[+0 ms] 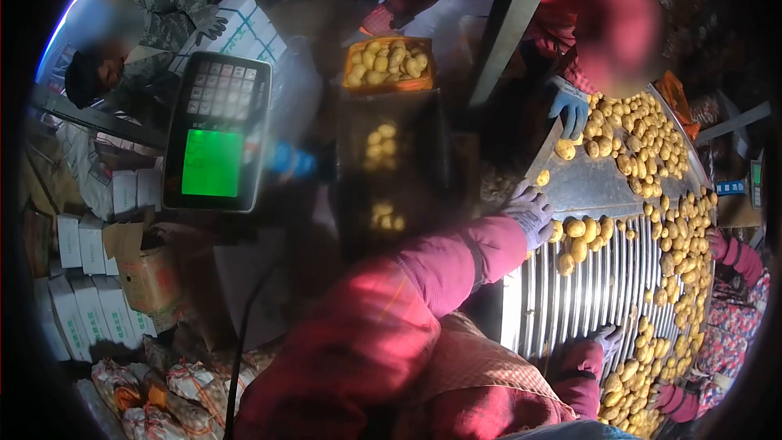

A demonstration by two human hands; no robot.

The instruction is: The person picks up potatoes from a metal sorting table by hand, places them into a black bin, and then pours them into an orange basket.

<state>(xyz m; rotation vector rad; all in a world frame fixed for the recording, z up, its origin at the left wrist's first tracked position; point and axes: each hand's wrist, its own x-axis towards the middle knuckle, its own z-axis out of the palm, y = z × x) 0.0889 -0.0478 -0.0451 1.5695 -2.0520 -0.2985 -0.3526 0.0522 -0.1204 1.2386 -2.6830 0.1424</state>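
Note:
My left hand [531, 213], in a pale purple-grey glove, reaches to the near edge of a metal sorting table [595, 171]. Its fingers look apart, and a few potatoes [577, 230] lie beside it. Lower down, my right hand [608, 337], in a similar glove, rests over the slatted metal part [582, 301] of the table. Those fingers appear spread, close to a band of loose potatoes [639, 358]. No potato shows in either hand, though the palms are hidden.
An orange crate [389, 85] of potatoes stands beyond a scale display [213, 134] with a green screen. Co-workers stand around; one's blue glove [573, 107] touches the table. A metal post [513, 28] rises at the table's far side. White boxes [98, 310] are stacked left.

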